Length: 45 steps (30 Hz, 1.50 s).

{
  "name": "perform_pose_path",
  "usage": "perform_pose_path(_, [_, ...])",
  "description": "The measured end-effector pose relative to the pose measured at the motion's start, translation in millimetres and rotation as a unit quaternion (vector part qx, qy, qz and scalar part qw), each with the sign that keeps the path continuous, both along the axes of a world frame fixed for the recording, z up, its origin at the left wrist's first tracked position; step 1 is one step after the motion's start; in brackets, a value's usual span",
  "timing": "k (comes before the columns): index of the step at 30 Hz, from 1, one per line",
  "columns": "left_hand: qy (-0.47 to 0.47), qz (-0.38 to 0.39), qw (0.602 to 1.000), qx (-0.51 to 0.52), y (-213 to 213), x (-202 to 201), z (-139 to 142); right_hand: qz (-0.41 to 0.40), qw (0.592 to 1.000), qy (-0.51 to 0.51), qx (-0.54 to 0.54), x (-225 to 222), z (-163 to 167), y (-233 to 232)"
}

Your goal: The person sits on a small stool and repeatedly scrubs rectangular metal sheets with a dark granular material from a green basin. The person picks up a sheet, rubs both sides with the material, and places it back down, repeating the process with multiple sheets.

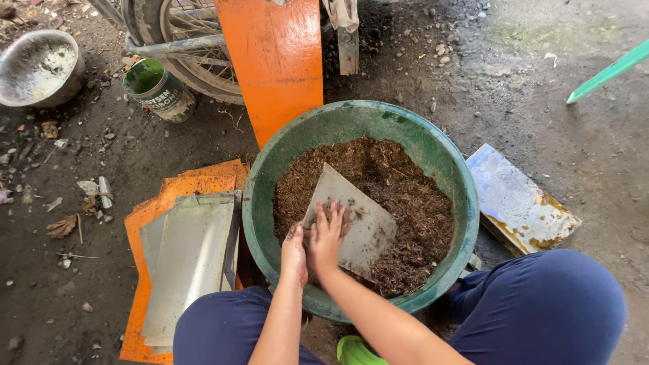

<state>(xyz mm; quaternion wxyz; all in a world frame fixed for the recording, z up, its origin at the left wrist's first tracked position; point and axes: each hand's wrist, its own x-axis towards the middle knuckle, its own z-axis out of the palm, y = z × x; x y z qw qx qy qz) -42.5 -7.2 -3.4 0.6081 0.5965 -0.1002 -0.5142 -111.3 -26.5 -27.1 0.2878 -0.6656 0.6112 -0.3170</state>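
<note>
Both hands press a flat grey metal sheet (351, 223) into brown fibrous mulch (405, 196) inside the round green plastic basin (270, 169). Right hand (328, 236) lies open, fingers spread flat on the sheet; left hand (294, 250) grips its lower edge. Best done with even pressure, sheet low.

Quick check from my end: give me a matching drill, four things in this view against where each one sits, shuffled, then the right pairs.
Things:
1. green basin
2. metal bowl
3. paint tin
4. flat metal sheet

Places:
A. upper left corner, on the ground
B. under both hands, on the brown mulch
C. between the person's knees
D. beside the wheel, left of the orange board

Pairs: 1-C, 2-A, 3-D, 4-B
</note>
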Motion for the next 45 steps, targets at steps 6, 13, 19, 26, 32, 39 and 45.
perform_pose_path(6, [-0.023, -0.026, 0.999, 0.019, 11.6, -9.5, 14.3, -0.035, 0.996, -0.024, 0.072, -91.3, -35.4, -47.8])
perform_pose_path(13, [-0.182, -0.079, 0.979, 0.043, 4.1, -34.6, 30.7, -0.143, 0.936, 0.101, 0.306, -160.9, -67.8, -26.5])
perform_pose_path(19, [-0.284, -0.135, 0.947, 0.062, -1.1, -41.7, 54.9, -0.136, 0.967, -0.205, 0.070, -98.9, -9.7, -81.4])
perform_pose_path(26, [-0.262, -0.183, 0.947, 0.044, 6.4, -33.2, 54.2, -0.048, 0.972, -0.187, -0.137, -57.1, 44.5, -123.2])
perform_pose_path(32, [-0.180, -0.200, 0.963, 0.026, 26.6, -7.8, 28.6, -0.109, 0.982, -0.150, -0.036, -110.8, -36.7, -135.1])
perform_pose_path(39, [-0.259, -0.191, 0.939, 0.120, 43.7, 7.0, 27.8, -0.099, 0.990, -0.058, 0.077, -185.5, -94.8, -105.0])
perform_pose_path(45, [-0.333, -0.065, 0.924, 0.178, 29.3, 3.6, 70.6, -0.076, 0.994, -0.036, 0.067, -186.6, -76.4, -108.5])
